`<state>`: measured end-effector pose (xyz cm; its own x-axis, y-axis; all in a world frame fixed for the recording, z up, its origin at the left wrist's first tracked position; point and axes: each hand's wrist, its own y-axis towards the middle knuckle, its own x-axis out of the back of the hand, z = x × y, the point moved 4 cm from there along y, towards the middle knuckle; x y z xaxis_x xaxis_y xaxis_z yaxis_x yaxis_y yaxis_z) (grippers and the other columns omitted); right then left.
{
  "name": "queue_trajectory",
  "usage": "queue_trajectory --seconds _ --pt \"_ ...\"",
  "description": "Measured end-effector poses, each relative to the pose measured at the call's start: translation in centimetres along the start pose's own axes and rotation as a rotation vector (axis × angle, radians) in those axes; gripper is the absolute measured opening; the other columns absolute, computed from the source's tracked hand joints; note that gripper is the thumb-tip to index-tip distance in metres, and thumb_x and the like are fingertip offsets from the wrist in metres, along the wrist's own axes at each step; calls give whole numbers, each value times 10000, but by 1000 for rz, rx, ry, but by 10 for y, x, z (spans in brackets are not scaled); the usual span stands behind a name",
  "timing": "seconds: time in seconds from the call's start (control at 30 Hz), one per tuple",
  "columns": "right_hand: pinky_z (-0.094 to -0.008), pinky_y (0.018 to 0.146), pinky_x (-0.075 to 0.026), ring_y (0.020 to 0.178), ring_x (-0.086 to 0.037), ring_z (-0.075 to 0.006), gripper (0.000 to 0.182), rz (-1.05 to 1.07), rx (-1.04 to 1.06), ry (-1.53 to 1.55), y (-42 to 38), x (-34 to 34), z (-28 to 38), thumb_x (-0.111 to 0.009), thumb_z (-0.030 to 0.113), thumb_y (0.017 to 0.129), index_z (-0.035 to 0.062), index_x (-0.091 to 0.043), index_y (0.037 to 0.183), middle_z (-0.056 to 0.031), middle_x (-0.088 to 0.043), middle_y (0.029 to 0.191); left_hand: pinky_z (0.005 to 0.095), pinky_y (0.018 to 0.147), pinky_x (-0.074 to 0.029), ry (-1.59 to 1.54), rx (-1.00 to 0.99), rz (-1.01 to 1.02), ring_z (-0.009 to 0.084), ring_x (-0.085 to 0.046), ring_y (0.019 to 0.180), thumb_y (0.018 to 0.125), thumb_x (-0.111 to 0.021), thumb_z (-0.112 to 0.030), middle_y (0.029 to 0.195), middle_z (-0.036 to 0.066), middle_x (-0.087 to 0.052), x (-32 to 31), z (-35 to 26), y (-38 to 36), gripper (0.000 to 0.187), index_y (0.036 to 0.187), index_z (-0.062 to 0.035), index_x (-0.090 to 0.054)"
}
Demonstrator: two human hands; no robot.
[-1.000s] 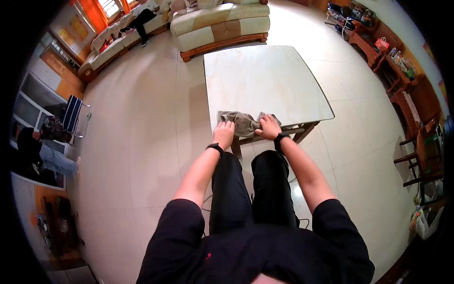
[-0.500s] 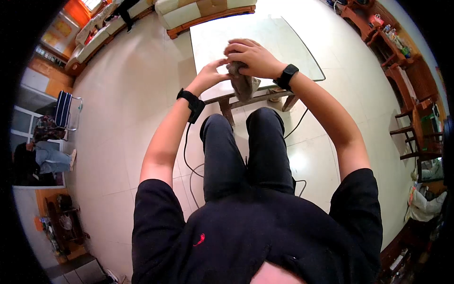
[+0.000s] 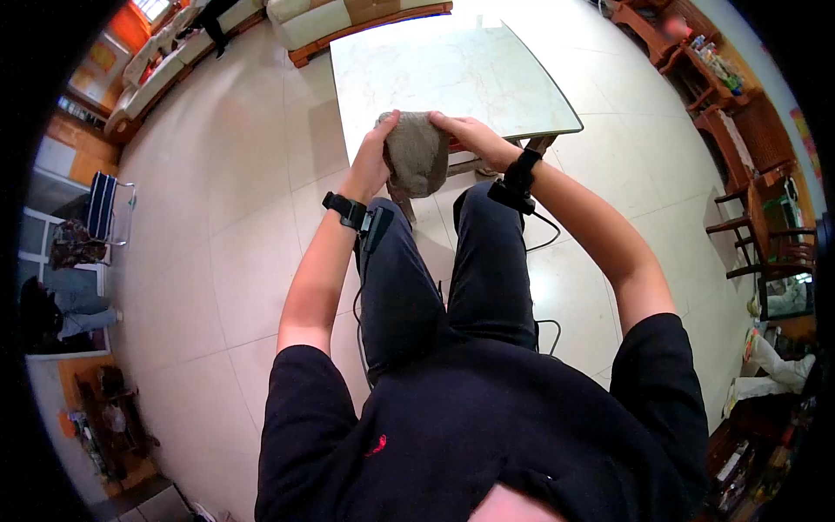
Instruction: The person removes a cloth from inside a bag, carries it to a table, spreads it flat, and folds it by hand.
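- grey-brown cloth (image 3: 418,158), head view: folded, seen across the near edge of the pale tabletop (image 3: 444,70); contact between them cannot be told.
- left hand (image 3: 372,163): partly curled, gripping the cloth's left side.
- right hand (image 3: 480,142): partly curled, thumb on its upper right, fingers hidden.

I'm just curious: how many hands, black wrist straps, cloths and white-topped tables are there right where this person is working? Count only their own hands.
Hands: 2 (left hand, right hand)
Black wrist straps: 2 (left strap, right strap)
Cloths: 1 (grey-brown cloth)
Tables: 1 (white-topped table)
Total: 6
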<state>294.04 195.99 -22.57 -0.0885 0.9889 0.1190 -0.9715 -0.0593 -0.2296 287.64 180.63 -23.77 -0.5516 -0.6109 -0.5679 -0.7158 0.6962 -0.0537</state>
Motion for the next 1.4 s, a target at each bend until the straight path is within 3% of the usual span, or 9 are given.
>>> queue_trajectory --seconds 0.17,0.23,0.43,0.63,0.77,0.83,0.93,1.1,1.4 --pt "-320 934 -396 1064 -527 -221 712 50 -19 -35 10 5 -14 -615 505 808 -52 -480 1230 -158 -558 1146 279 804 -457 147 26 -22 159 -567 931 870 -593 -301 1024 87 -601 8 8 2 361 1051 11 -578" --pt "-239 689 -451 780 -546 -128 523 -32 6 -106 15 7 -19 -687 381 783 -40 -572 1071 -57 -586 896 282 796 -461 180 114 -31 162 -570 927 864 -604 -291 1021 87 -603 22 14 4 361 1048 19 -579" --pt "-291 730 -495 857 -587 -190 664 -203 -60 -49 40 10 -28 -750 293 730 -82 -446 1186 -150 -582 973 327 697 -486 216 370 -139 192 -597 809 832 -645 -287 934 95 -619 67 18 26 361 1000 27 -585" --pt "-312 771 -501 902 -608 -224 434 -322 404 -280 76 27 63 -648 245 809 87 -520 1192 -145 -618 1018 291 786 -468 418 -169 -154 145 -568 867 850 -629 -290 955 68 -600 52 -75 72 334 1008 -1 -573" --pt "-309 786 -492 900 -623 -220 368 -421 335 -356 88 28 38 -615 161 765 67 -582 1119 -142 -646 995 305 883 -429 629 -16 -321 167 -565 953 857 -611 -343 1042 88 -599 53 -75 58 426 1113 -7 -559" --pt "-348 791 -490 912 -614 -273 358 -384 289 -517 90 22 -5 -569 137 722 43 -595 1067 -176 -638 978 307 951 -388 937 -270 -344 191 -551 1041 857 -602 -366 1115 100 -596 37 -80 50 485 1200 -29 -541" --pt "-424 786 -475 877 -588 -352 262 -353 88 -987 76 1 -64 -561 121 679 22 -594 919 -194 -617 908 305 975 -374 1216 -607 68 195 -495 1155 879 -524 -455 1182 159 -563 -44 -145 -12 594 1286 -26 -463" --pt "-535 1078 -134 1291 -129 -543 766 -206 -65 -1176 82 -31 -142 -600 333 742 39 -270 1367 -354 -190 1391 310 978 -371 1305 -562 126 198 -489 1162 875 -525 -436 1192 158 -554 -54 -159 -97 587 1289 -26 -456" --pt "-528 1070 -168 1303 -108 -519 722 -271 3 -1169 72 -31 -151 -569 313 743 57 -306 1364 -251 -192 1438 319 984 -367 1311 -281 -139 203 -477 1174 866 -526 -404 1210 157 -538 9 -8 -59 577 1296 -27 -444"
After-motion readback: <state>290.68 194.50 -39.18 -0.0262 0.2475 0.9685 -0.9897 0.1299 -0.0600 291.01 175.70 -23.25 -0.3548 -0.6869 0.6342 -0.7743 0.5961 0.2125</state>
